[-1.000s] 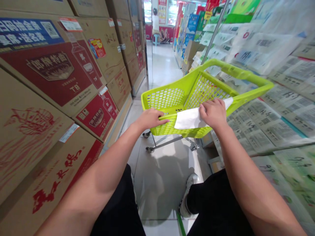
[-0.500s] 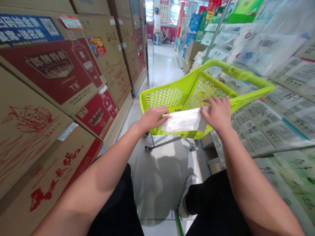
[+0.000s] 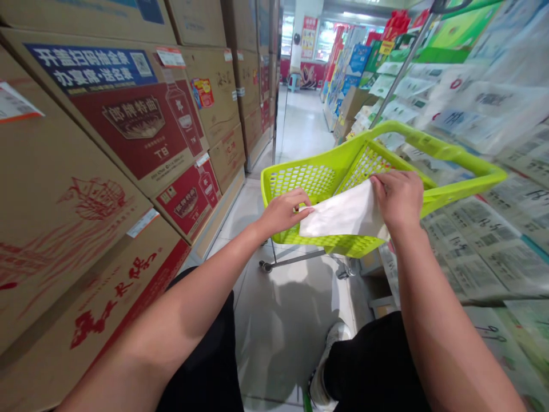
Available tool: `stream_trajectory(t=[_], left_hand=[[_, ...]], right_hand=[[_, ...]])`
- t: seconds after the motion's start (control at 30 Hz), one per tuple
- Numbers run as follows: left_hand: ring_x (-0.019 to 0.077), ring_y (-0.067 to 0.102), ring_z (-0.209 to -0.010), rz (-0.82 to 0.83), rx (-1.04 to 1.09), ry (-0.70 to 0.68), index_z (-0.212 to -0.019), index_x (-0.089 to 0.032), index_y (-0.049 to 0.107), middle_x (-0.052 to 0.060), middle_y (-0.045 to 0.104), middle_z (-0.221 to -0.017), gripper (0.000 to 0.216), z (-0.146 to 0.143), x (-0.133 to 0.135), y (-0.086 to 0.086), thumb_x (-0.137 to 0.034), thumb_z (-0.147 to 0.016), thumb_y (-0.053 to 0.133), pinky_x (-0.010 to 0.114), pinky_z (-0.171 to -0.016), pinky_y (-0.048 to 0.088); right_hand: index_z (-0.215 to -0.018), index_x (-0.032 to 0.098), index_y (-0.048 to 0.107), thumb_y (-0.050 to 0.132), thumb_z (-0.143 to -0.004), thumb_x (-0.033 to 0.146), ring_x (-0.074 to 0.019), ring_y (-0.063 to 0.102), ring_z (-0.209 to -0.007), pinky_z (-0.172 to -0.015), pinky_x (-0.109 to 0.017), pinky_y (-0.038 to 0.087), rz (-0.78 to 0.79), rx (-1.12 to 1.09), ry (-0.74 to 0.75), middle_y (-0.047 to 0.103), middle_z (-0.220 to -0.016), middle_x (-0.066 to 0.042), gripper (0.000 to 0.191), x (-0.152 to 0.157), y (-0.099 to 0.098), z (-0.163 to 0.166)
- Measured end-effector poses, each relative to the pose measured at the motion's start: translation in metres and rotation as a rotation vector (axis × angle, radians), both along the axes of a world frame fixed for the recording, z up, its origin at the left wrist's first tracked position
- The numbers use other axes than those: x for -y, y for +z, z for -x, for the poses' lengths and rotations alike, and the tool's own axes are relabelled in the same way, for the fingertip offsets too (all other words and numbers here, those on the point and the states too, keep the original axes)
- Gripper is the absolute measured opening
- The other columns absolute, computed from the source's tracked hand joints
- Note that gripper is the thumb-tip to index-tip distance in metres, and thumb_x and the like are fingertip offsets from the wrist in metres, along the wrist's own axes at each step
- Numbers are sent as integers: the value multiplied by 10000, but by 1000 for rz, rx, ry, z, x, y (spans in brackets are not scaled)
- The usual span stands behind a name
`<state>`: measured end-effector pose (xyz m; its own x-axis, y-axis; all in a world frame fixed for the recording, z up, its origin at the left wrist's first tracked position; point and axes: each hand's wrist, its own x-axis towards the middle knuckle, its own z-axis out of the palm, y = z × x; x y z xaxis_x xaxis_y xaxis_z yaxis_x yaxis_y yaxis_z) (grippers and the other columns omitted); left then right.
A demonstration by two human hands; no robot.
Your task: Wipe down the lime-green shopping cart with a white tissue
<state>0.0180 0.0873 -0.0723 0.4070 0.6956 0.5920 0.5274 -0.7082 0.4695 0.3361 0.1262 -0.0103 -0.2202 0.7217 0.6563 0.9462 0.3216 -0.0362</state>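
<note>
A thin white cloth (image 3: 338, 217) is stretched between my hands over the near side of a lime-green shopping cart (image 3: 377, 137). My left hand (image 3: 288, 210) pinches its left end between thumb and fingers. At the upper right corner, the fingers and thumb of my right hand (image 3: 398, 197) are closed on the cloth, and its right part droops below. The cloth covers part of the cart's basket wall; whether it touches the wall I cannot tell. Whether it is fabric or a paper wipe is also unclear.
Stacked cardboard boxes (image 3: 141, 123) line the left side. Packaged paper goods (image 3: 472, 229) are piled along the right, close to the cart's handle. A tiled floor (image 3: 278, 326) runs between them, and a person (image 3: 295, 54) is far down the aisle.
The right corner of the cloth has risen, so the cloth now slants up to the right and shows more area. The view has shifted, putting the cart and hands further right and lower.
</note>
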Motion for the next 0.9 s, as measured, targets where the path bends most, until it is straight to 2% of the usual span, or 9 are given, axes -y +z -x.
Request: stream_trajectory(t=[0.07,0.13,0.23,0.33,0.5,0.6,0.73,0.8,0.9], left_hand=[[209,688,-941,13,-19,39,-1126,-233,688,54,723,-1134,277,-1,2,0,-470,-1054,562,351,-855,532],[232,695,-1064,12,-28,78,-1268,-224,637,76,699,-1278,310,-2,5,1,-428,-1048,556,370,-926,540],[260,663,-1243,19,-57,100,-1374,-215,582,96,682,-1375,374,-3,8,4,-406,-1070,478,386,-1014,529],[272,717,-1134,73,-208,114,-1338,-233,626,81,757,-1256,415,-2,9,7,-471,-1102,381,391,-934,545],[304,759,-971,85,-521,137,-1146,-250,739,85,810,-1032,534,4,9,11,-629,-1079,369,379,-782,532],[294,759,-1072,97,-476,90,-1239,-273,744,67,816,-1155,493,4,10,11,-600,-1079,411,380,-845,552],[265,676,-1307,123,-285,62,-1415,-247,667,62,724,-1435,522,-1,10,10,-564,-1093,404,394,-1075,527],[250,661,-1328,133,-206,96,-1459,-219,626,77,701,-1466,538,-2,9,9,-536,-1107,370,392,-1118,508],[259,694,-1256,141,-238,130,-1400,-217,663,80,754,-1357,518,2,3,7,-536,-1102,385,398,-1059,530]], right_hand=[[-1111,231,823,480,-1064,408,-386,619,-1231,-1101,-592,390,-6,-16,-21,783,-1254,-139,389,-5,-4,10],[-1106,221,828,493,-1057,381,-385,598,-1298,-1130,-585,381,9,-11,6,759,-1331,-137,375,-1,-11,26],[-1129,190,815,483,-1069,379,-323,649,-1236,-1083,-460,436,127,74,216,767,-1308,-142,387,17,-23,58],[-1124,200,796,456,-1090,473,-297,698,-1040,-947,-416,441,234,207,302,811,-1116,-126,437,37,-33,84],[-861,193,752,400,-1092,515,-290,666,-858,-804,-410,358,184,282,117,778,-868,-143,531,40,-35,77],[-779,195,734,399,-1083,474,-278,640,-779,-758,-406,322,151,262,43,755,-796,-145,532,34,-35,64],[-831,193,736,385,-1087,431,-292,634,-845,-792,-424,307,110,254,49,765,-853,-141,496,41,-41,72],[-908,194,729,381,-1093,460,-305,627,-928,-838,-436,312,104,264,108,765,-926,-136,476,48,-45,83],[-1021,192,714,379,-1094,516,-316,601,-1000,-881,-441,320,116,277,203,751,-996,-137,472,54,-48,92]])
